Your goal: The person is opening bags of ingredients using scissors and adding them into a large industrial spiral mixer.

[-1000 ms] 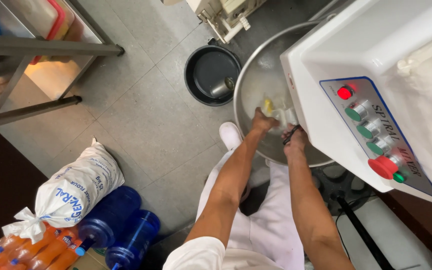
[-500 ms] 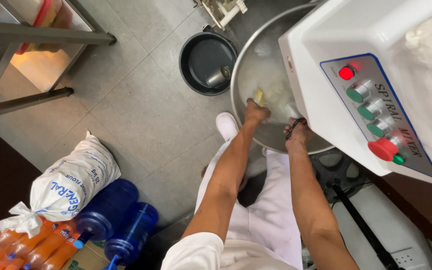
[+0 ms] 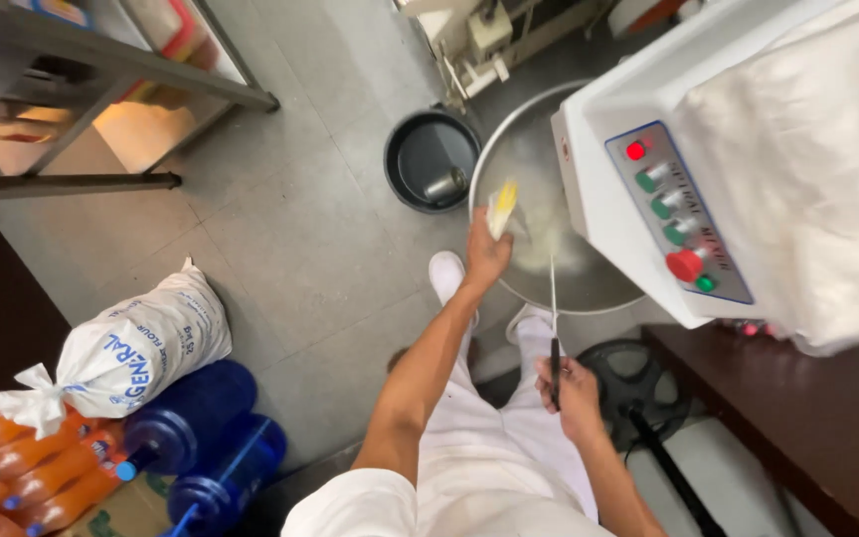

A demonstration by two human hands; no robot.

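Left hand [image 3: 486,254] at frame centre, fingers pinched on a pale yellow wrapper [image 3: 501,206] sticking up above them over the steel mixer bowl [image 3: 589,288], right hand [image 3: 571,390] lower down, fist closed round a black-handled knife [image 3: 554,328], blade pointing up toward the bowl's rim.

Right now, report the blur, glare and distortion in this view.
Head view: wide-angle bending at the shelf frame; white cloth over the mixer nearly blown out; dull glare in the steel bowl; left hand and knife slightly motion-soft.

Grey tiled floor [image 3: 280,229], metal shelf rack [image 3: 101,99], dark wooden counter [image 3: 797,418].
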